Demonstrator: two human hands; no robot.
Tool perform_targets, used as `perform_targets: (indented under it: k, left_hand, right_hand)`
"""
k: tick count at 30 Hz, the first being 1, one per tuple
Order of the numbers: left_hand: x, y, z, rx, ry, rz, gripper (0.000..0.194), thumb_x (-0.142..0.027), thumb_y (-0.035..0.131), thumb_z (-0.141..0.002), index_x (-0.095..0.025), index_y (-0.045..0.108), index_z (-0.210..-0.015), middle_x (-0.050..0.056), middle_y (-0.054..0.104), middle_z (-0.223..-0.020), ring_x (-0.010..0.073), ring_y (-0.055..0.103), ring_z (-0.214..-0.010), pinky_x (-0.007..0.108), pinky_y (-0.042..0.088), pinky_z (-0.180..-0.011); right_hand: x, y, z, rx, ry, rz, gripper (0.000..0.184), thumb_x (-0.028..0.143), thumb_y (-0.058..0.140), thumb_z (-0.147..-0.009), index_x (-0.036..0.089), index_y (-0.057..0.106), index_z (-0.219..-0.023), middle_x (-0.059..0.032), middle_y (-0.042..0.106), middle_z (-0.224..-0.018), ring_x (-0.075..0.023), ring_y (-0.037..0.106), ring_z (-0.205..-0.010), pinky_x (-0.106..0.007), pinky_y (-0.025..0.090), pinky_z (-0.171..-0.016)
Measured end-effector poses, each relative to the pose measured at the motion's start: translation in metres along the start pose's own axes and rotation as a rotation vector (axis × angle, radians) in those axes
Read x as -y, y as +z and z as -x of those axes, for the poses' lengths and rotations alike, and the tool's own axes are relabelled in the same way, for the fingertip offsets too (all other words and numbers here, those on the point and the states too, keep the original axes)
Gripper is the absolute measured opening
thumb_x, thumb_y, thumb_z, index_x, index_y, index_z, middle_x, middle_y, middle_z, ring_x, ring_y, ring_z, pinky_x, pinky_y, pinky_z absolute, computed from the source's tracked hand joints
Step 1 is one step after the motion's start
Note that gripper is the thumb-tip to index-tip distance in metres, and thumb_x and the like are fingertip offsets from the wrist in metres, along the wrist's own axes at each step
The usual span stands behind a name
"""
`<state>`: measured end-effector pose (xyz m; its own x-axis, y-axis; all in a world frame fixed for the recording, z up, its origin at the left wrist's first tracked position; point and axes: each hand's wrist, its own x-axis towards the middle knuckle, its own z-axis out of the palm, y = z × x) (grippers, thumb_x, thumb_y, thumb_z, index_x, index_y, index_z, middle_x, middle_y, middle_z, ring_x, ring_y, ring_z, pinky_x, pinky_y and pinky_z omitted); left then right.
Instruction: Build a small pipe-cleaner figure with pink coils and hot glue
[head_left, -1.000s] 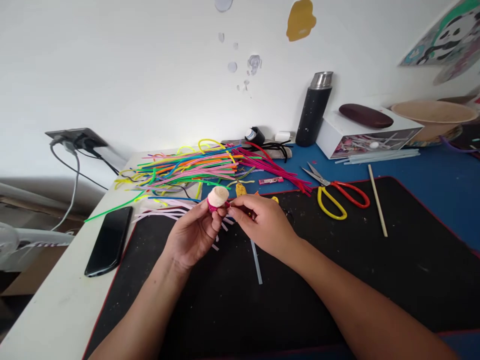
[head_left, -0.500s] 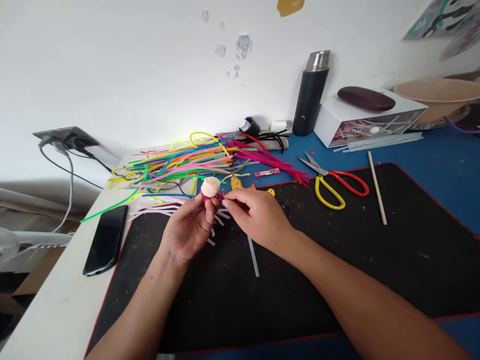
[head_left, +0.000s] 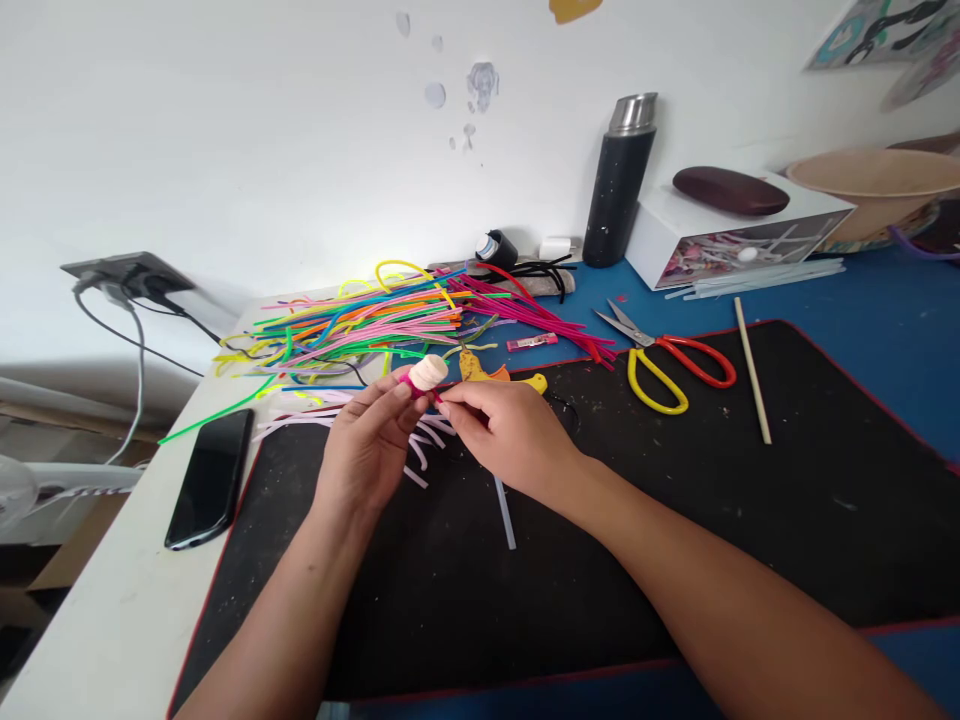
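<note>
My left hand (head_left: pixel 367 435) is closed around a small craft piece (head_left: pixel 430 372), a cream coiled top above a magenta wrapped part that looks like pipe cleaner. The cream end tilts up and to the right. Close beside it, my right hand (head_left: pixel 517 425) pinches a short magenta pipe cleaner end (head_left: pixel 438 398) coming off the piece. Behind the right hand lies a yellow glue gun (head_left: pixel 474 366), partly hidden, with a clear glue stick (head_left: pixel 505 515) showing below the hand. Several pale lilac pipe cleaners (head_left: pixel 420 460) lie under the left hand.
Colourful pipe cleaners (head_left: pixel 360 325) are heaped along the wall. Red-and-yellow scissors (head_left: pixel 645 345) and a wooden stick (head_left: pixel 752 370) lie on the right of the black mat (head_left: pixel 600 620). A phone (head_left: pixel 211 480) rests at left; a dark flask (head_left: pixel 619 185) stands behind.
The craft piece has tipped to the right in my left hand, whose fingers have shifted around it. My right hand keeps its pinch, and the view has moved slightly.
</note>
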<state>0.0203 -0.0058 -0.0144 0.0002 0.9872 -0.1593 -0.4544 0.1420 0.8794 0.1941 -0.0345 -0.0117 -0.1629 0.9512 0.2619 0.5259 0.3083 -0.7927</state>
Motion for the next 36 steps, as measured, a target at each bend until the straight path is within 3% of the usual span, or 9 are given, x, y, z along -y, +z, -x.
perform_targets:
  k: [5, 10, 15, 20, 30, 36]
  left_hand:
    - [0.003, -0.001, 0.006, -0.008, 0.23, -0.23, 0.021, -0.023, 0.091, -0.078, -0.019, 0.086, -0.098, 0.005, 0.083, -0.099, 0.0176, 0.077, -0.087, 0.028, 0.063, -0.087]
    - [0.003, -0.004, 0.009, -0.012, 0.378, -0.514, 0.024, -0.025, 0.088, -0.083, -0.02, 0.085, -0.106, 0.005, 0.077, -0.105, 0.0186, 0.074, -0.095, 0.028, 0.059, -0.091]
    - [0.0, -0.007, 0.007, -0.009, 0.414, -0.597, 0.024, -0.027, 0.087, -0.083, -0.022, 0.085, -0.106, 0.005, 0.074, -0.108, 0.0189, 0.072, -0.097, 0.028, 0.058, -0.09]
    - [-0.002, -0.01, 0.003, 0.017, 0.354, -0.597, 0.026, -0.03, 0.088, -0.082, -0.02, 0.086, -0.107, 0.007, 0.076, -0.105, 0.0205, 0.072, -0.098, 0.029, 0.058, -0.091]
    - [-0.003, -0.01, 0.006, 0.148, 0.349, -0.687, 0.024, -0.03, 0.087, -0.084, -0.022, 0.086, -0.107, 0.007, 0.074, -0.108, 0.0214, 0.072, -0.099, 0.03, 0.061, -0.089]
    - [-0.003, -0.011, 0.008, 0.272, 0.35, -0.719, 0.021, -0.027, 0.082, -0.089, -0.024, 0.086, -0.11, 0.006, 0.071, -0.109, 0.0205, 0.071, -0.099, 0.029, 0.061, -0.085]
  right_hand:
    - [0.001, 0.001, 0.001, 0.02, 0.008, -0.007, 0.017, 0.022, 0.066, -0.102, 0.021, 0.081, -0.093, -0.0039, 0.082, -0.086, -0.0173, 0.068, -0.073, -0.029, 0.038, -0.066]
    - [0.002, 0.001, 0.001, 0.038, 0.02, -0.022, 0.014, 0.023, 0.068, -0.101, 0.022, 0.082, -0.096, -0.0034, 0.082, -0.087, -0.0181, 0.07, -0.075, -0.03, 0.041, -0.067]
    - [0.003, -0.004, 0.0, 0.064, 0.032, -0.094, 0.009, 0.024, 0.073, -0.098, 0.023, 0.082, -0.097, -0.0011, 0.081, -0.086, -0.0161, 0.067, -0.072, -0.028, 0.04, -0.065]
    - [0.005, -0.014, -0.002, 0.029, 0.024, -0.115, 0.013, 0.019, 0.071, -0.098, 0.023, 0.081, -0.092, -0.0007, 0.082, -0.088, -0.0159, 0.067, -0.074, -0.028, 0.042, -0.067]
    - [0.003, -0.019, -0.003, -0.071, -0.044, -0.102, 0.016, 0.02, 0.069, -0.101, 0.025, 0.084, -0.098, -0.0022, 0.086, -0.101, -0.021, 0.077, -0.088, -0.031, 0.05, -0.077]
    - [-0.001, -0.02, -0.004, -0.113, -0.043, -0.065, 0.016, 0.016, 0.069, -0.1, 0.023, 0.082, -0.093, -0.0016, 0.083, -0.094, -0.0192, 0.075, -0.086, -0.029, 0.049, -0.076]
